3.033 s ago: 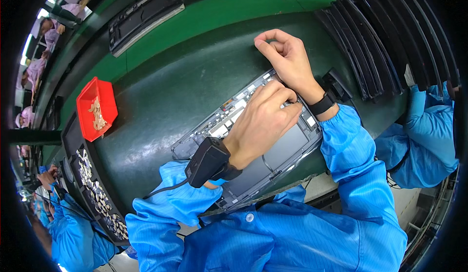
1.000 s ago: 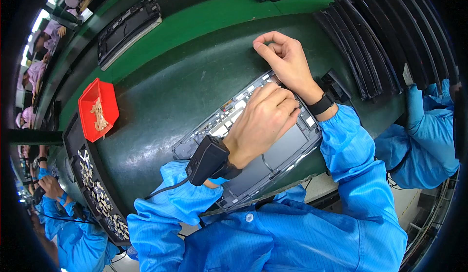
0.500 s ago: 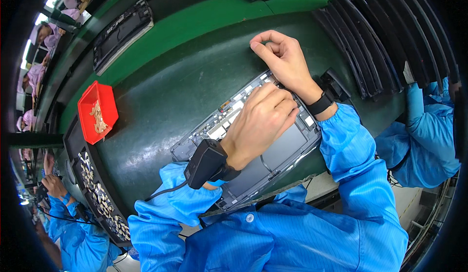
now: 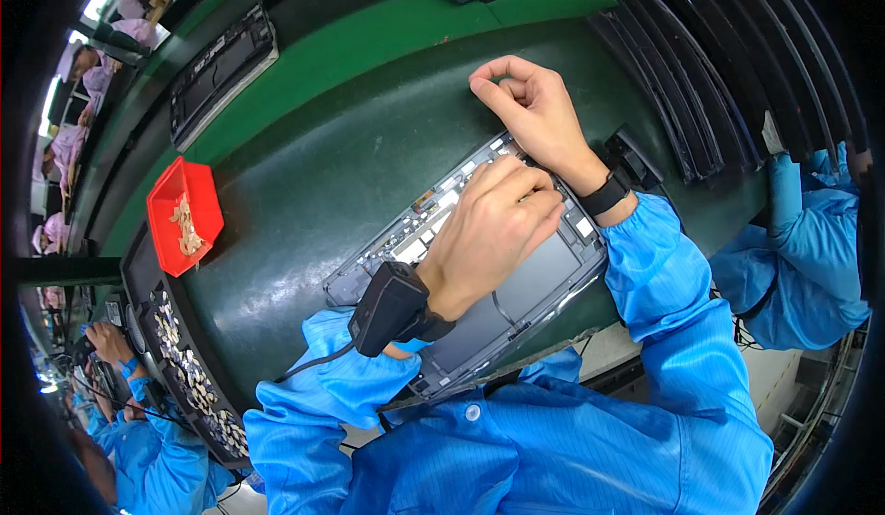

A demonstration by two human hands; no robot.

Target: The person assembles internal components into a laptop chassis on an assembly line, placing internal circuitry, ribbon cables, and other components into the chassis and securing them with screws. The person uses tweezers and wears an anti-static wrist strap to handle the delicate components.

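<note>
Head camera, and we're looking down on a grey electronics chassis (image 4: 544, 275) lying flat on the green table (image 4: 304, 183), right under our hands, its long axis slanting from near left to far right. Our left hand (image 4: 493, 229) is the nearer one, laid across the middle of it, fingers bent down toward the strip of circuit parts (image 4: 429, 229) on its far-left long side; those fingertips are hidden, so we cannot tell whether they grip anything. Our right hand (image 4: 539, 109) hangs past the far right end, wrist crossing the corner, fingers curled, thumb and forefinger tips close together; nothing shows between them, but we can't rule out a tiny piece.

Over to the containers! Well left, a red bin (image 4: 212, 201) holds tan scraps (image 4: 187, 229). Just nearer, a long black tray (image 4: 140, 257) carries many small pale pieces (image 4: 196, 378). Far right, dark racks (image 4: 664, 82) stand in a row.
</note>
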